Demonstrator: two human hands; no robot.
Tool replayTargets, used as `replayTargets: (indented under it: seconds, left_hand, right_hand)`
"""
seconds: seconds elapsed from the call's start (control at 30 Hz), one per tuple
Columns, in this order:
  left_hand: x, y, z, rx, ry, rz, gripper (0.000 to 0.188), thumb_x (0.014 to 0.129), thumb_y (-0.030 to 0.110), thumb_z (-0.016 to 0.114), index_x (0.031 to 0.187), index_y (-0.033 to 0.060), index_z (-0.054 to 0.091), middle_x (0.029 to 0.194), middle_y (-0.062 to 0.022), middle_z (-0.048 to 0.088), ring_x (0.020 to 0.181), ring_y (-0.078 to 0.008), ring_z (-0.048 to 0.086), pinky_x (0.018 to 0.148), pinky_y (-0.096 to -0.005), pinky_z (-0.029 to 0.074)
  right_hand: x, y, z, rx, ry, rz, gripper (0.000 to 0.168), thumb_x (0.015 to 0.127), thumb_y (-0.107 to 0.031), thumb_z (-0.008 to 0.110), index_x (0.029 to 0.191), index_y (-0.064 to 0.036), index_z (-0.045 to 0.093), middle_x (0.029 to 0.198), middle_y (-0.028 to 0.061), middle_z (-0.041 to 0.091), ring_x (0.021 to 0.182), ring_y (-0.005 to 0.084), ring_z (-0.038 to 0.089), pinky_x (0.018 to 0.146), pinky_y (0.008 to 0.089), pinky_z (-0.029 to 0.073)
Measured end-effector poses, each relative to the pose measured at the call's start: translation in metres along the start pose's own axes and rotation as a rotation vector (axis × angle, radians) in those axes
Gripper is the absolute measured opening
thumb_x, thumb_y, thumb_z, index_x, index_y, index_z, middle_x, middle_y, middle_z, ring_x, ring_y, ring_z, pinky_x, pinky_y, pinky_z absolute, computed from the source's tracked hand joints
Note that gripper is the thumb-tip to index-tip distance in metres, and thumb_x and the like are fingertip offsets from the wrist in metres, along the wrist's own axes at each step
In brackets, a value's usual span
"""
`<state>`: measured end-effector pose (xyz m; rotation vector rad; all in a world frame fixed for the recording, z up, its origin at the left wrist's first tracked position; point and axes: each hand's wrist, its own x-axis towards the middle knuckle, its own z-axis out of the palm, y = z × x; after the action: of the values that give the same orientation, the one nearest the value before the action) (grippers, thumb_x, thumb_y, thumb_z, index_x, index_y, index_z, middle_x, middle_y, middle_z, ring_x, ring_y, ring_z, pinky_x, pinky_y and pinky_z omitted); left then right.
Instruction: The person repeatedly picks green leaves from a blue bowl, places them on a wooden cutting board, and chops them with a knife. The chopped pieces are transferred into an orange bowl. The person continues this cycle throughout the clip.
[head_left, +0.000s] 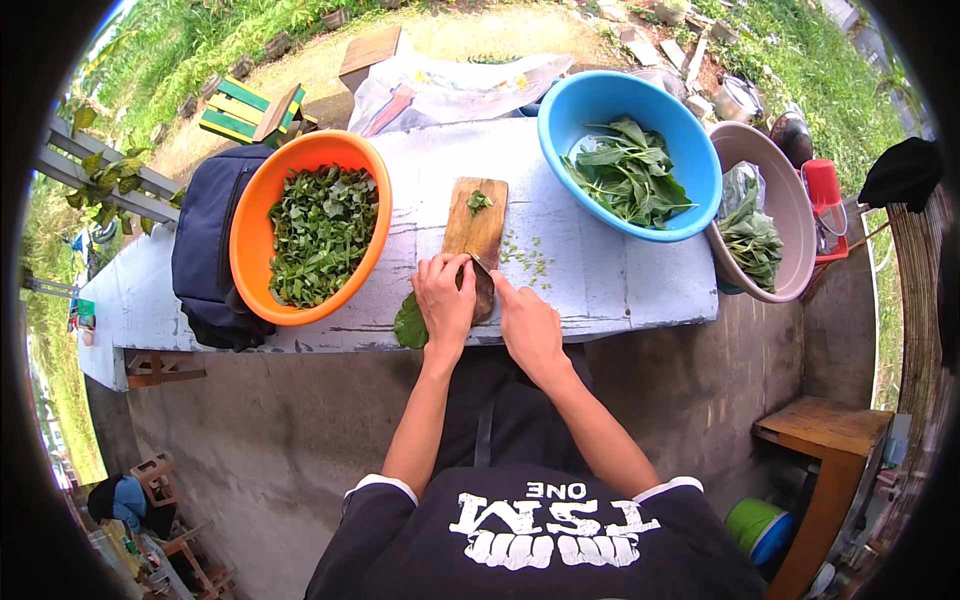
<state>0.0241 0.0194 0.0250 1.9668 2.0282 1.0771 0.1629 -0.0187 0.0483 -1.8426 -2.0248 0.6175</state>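
Observation:
A wooden cutting board (474, 217) lies lengthwise in front of me on a white-painted table (427, 150). My left hand (446, 292) presses down on the board's near half, its fingers around leafy greens. A broad green leaf (411, 322) sticks out below that hand at the left. In my right hand (529, 319) is a knife; its blade (480, 262) shows by my left fingertips, while the handle is hidden in my grip. A small heap of cut leaves (478, 201) rests at the board's far end. Chopped stem bits (531, 259) are scattered to the right.
Cut greens fill an orange basin (247, 232) at the left, beside a dark blue backpack (206, 225). At the right, a light blue basin (559, 135) contains whole leaves, and a greyish-pink basin (791, 217) holds bunched greens. A plastic bag (450, 94) lies along the far edge.

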Motion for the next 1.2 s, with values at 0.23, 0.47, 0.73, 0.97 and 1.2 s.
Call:
replayTargets:
  seconds: [0.23,0.47,0.73,0.97,1.2]
  left_hand:
    - [-0.002,-0.001,0.001,0.024,0.024,0.021,0.013,0.092,0.015,0.068,0.101,0.0074,0.074,0.098,-0.0043,0.067,0.098,-0.0255,0.059,0.088,-0.0405,0.043]
    - [-0.004,0.006,-0.003,0.015,0.008,0.014,0.011,0.092,0.014,0.068,0.099,0.0071,0.074,0.099,-0.0048,0.068,0.100,-0.0260,0.060,0.089,-0.0412,0.044]
    - [0.002,0.009,0.005,-0.007,-0.023,0.062,0.010,0.090,0.015,0.072,0.097,0.0095,0.076,0.096,-0.0045,0.067,0.098,-0.0253,0.059,0.089,-0.0400,0.042]
    - [0.004,0.012,0.002,0.018,-0.015,0.003,0.010,0.087,0.018,0.075,0.096,0.0137,0.079,0.100,-0.0037,0.065,0.102,-0.0251,0.055,0.090,-0.0402,0.041]
    - [0.000,0.001,0.003,-0.064,-0.036,0.024,0.011,0.088,0.016,0.075,0.097,0.0113,0.079,0.094,-0.0028,0.065,0.096,-0.0236,0.057,0.089,-0.0392,0.041]
  right_hand:
    - [0.010,-0.003,0.004,-0.003,0.024,-0.035,0.040,0.102,-0.016,0.054,0.141,-0.021,0.055,0.083,0.0177,0.065,0.072,0.0396,0.069,0.065,0.0517,0.055]
    - [0.012,-0.004,0.001,0.033,0.018,-0.036,0.042,0.101,-0.014,0.052,0.143,-0.019,0.053,0.087,0.0205,0.067,0.075,0.0419,0.070,0.067,0.0537,0.056]
    - [0.002,0.017,-0.018,0.040,0.059,0.133,0.035,0.106,-0.024,0.050,0.139,-0.019,0.060,0.090,0.0206,0.067,0.081,0.0422,0.068,0.074,0.0531,0.054]
    - [-0.001,0.016,-0.028,0.088,0.099,0.102,0.037,0.107,-0.024,0.047,0.143,-0.020,0.057,0.093,0.0210,0.067,0.082,0.0430,0.068,0.075,0.0535,0.055]
    - [0.007,-0.001,-0.034,0.135,0.098,0.140,0.036,0.107,-0.021,0.047,0.140,-0.016,0.060,0.093,0.0228,0.067,0.088,0.0427,0.066,0.078,0.0530,0.053]
